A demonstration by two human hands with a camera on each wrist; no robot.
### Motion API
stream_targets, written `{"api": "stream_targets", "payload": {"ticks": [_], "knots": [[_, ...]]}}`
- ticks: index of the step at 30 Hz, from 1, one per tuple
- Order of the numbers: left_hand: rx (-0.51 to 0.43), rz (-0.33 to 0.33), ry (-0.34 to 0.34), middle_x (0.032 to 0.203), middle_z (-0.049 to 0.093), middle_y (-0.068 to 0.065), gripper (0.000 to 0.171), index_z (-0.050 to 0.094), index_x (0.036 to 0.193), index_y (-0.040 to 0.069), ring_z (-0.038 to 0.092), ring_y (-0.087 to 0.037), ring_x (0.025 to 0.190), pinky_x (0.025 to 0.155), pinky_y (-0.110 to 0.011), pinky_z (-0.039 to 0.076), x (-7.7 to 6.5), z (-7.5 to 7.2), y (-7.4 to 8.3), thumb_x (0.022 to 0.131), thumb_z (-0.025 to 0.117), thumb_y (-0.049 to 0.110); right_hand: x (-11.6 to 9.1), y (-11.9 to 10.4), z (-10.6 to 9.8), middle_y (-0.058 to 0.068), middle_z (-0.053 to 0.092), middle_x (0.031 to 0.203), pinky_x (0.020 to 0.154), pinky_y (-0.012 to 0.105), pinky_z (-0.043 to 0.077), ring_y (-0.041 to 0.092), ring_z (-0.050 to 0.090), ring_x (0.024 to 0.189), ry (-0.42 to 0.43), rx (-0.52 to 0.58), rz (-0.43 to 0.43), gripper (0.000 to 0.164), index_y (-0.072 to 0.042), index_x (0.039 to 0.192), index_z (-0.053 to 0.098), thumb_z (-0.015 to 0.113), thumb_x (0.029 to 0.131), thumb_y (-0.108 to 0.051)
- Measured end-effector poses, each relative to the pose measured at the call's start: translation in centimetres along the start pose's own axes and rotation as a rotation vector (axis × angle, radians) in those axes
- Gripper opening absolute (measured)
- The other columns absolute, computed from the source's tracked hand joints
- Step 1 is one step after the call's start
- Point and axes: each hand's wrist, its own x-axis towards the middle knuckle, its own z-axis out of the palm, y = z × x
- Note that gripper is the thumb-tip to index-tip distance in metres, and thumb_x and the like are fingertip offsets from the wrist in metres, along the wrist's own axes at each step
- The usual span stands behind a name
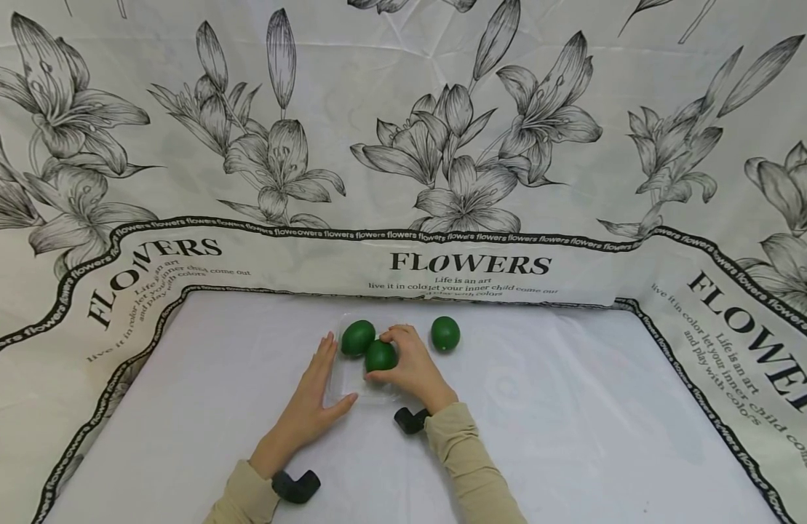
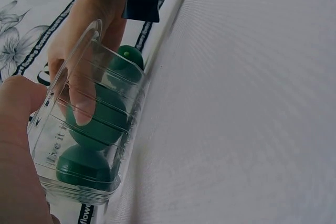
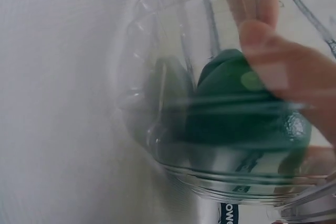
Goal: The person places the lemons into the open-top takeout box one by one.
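Note:
A clear plastic box (image 1: 352, 391) stands on the white table. Inside it, toward the far left corner, lies a dark green lime (image 1: 357, 338). My right hand (image 1: 416, 367) pinches a second lime (image 1: 380, 356) between thumb and fingers, within the box walls and beside the first. Seen through the clear wall in the right wrist view, that held lime (image 3: 241, 114) has a pale stem spot. My left hand (image 1: 308, 404) is at the box's left side, fingers fairly straight and thumb spread near the front edge. Outside the box, to its right, rests a third lime (image 1: 445, 333).
Black wrist mounts (image 1: 296, 486) sit on both wrists, the right one (image 1: 411, 420) close to the box's front. Behind the table (image 1: 573, 407) hangs a flower-printed cloth (image 1: 468, 266), which also runs along both sides.

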Motion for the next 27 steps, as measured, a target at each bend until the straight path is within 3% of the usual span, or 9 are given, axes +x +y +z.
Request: {"api": "stream_targets", "payload": {"ticks": [6,12,15,27], "knots": [[-0.004,0.013,0.012,0.165,0.013,-0.016,0.093,0.018,0.157,-0.001,0.010,-0.033,0.151,0.122,-0.033,0.004,-0.06,0.12,-0.20,0.089,0.072,0.032,-0.02,0.23,0.11,0.010,0.060,0.123,0.111,0.045,0.038,0.029,0.045,0.129,0.007,0.023,-0.012,0.066,-0.002,0.118,0.064,0.095,0.065,-0.027],[-0.009,-0.013,0.000,0.165,0.013,-0.014,0.094,0.018,0.157,-0.001,0.011,-0.033,0.151,0.119,-0.055,0.014,0.02,0.08,-0.04,0.087,0.072,0.031,0.02,0.57,0.12,0.010,0.064,0.121,0.111,0.047,0.037,0.028,0.046,0.128,0.017,0.053,-0.050,0.064,0.000,0.117,0.067,0.094,0.066,-0.027],[-0.003,-0.018,-0.007,0.165,0.012,-0.013,0.093,0.018,0.157,-0.001,0.011,-0.033,0.151,0.118,-0.059,0.016,0.02,0.05,-0.07,0.088,0.072,0.030,0.04,0.61,0.11,0.009,0.065,0.119,0.110,0.047,0.038,0.028,0.047,0.126,0.019,0.055,-0.065,0.062,-0.001,0.115,0.068,0.094,0.066,-0.027],[-0.001,-0.009,-0.013,0.165,0.011,-0.014,0.093,0.017,0.157,-0.001,0.009,-0.033,0.151,0.122,-0.039,0.006,-0.14,-0.05,-0.21,0.089,0.072,0.031,0.01,0.63,0.08,0.009,0.064,0.120,0.109,0.046,0.039,0.026,0.048,0.124,0.028,0.043,-0.097,0.063,-0.002,0.117,0.068,0.093,0.067,-0.032]]}}
